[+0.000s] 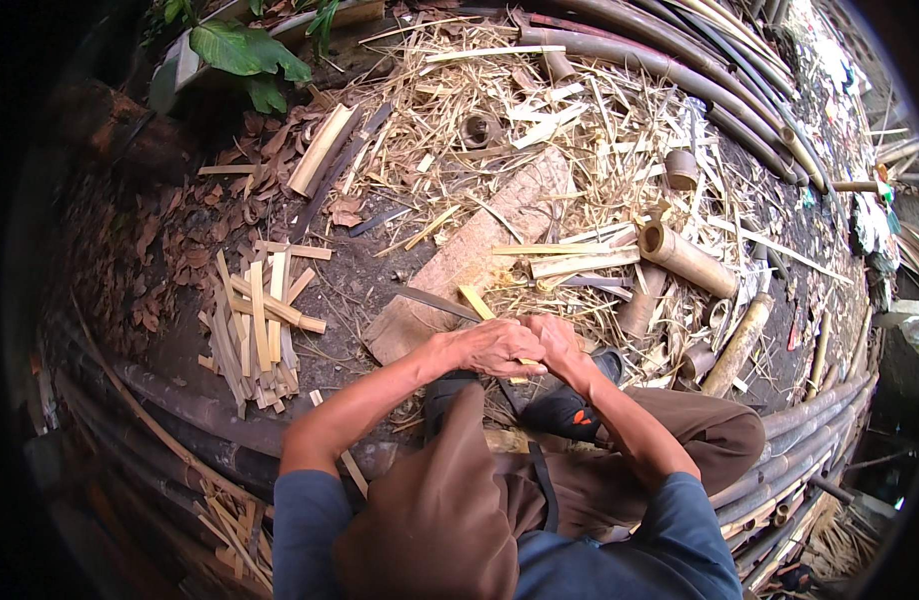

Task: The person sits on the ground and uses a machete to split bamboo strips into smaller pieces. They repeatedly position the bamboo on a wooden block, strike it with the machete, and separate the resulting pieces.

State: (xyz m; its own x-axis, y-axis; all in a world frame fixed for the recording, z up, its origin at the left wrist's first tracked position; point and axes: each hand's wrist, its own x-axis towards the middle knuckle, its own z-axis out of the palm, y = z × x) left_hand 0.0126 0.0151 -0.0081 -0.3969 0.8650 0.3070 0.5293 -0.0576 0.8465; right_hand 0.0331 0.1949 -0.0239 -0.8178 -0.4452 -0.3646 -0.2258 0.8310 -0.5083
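My left hand (488, 348) is closed around a short pale bamboo strip (476, 301), whose ends show above and below the fingers. Pressed up against it, my right hand (555, 342) is closed too. A long knife blade (435, 301) juts out leftward from under the hands, in line with my right fist; its handle is hidden. Both hands are low over the near end of a flat wooden board (405, 328), just in front of my knees.
Split bamboo pieces (265, 310) lie heaped at the left. Cut bamboo tubes (688, 258) and slats (585, 262) lie right of the board, among shavings (430, 110). Long bamboo poles (660, 65) curve along the far right, and more poles (205, 400) run along the near left.
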